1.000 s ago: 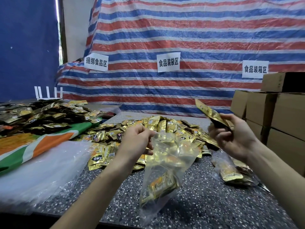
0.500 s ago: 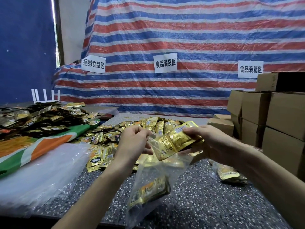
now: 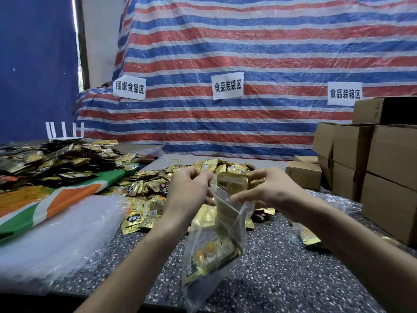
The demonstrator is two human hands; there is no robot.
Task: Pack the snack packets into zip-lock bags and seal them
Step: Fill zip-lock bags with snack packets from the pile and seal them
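A clear zip-lock bag hangs above the speckled table with at least one gold snack packet at its bottom. My left hand pinches the left side of the bag's mouth. My right hand grips a gold snack packet that is partly pushed down into the bag's mouth. Behind the hands lies a heap of loose gold packets.
A stack of clear bags lies at the left on a green and orange sack. Dark packets pile up far left. Cardboard boxes stand at the right. A filled bag lies at the right.
My right hand carried the gold packet from up at the right over to the bag's mouth and has pushed it partway in. The left hand kept hold of the bag.
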